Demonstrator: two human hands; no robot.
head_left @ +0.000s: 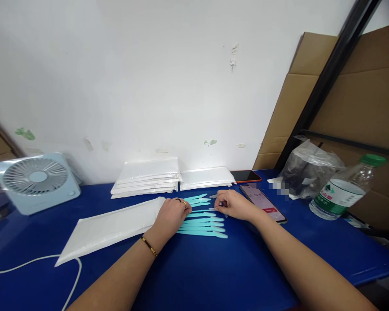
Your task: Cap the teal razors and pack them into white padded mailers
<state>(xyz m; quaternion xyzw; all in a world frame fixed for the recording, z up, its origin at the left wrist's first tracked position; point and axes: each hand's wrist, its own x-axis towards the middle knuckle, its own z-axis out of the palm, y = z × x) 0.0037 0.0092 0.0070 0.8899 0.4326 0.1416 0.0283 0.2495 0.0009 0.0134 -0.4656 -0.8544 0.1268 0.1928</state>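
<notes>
Turquoise sticks (202, 224) crowd the middle of a blue table (246, 268)

A left hand (171, 214) and a right hand (232, 204) meet over the close-set row, whose thin tips point right. The left hand's fingers appear closed in a pinch around one stick; the right hand's fingertips are pinched at a small clear piece (212, 209) by the tips. Whether that piece sits on a stick is too small to tell.

Tight spacing looks like the chief hazard: a sideways slip of either hand could knock neighbouring sticks askew. The clear piece, if dropped, could be hard to spot among them, and careless pressure might bend so slim a stick.

Close by the left hand, a long white packet (113, 229) crowds that side and could be dragged by a wrist; a white cable (78, 277) curls past its near end. Two stacks of packets (147, 175) stand behind, against the wall (181, 86). A phone showing a timer (263, 203) lies just beside the right forearm, within reach of a nudge, with a second phone (245, 176) beyond. Farther right stand a clear plastic bag (306, 168) and a green-capped bottle (339, 198); at far left, a pale blue fan (37, 181) whose breeze, if running, might shift light pieces.
</notes>
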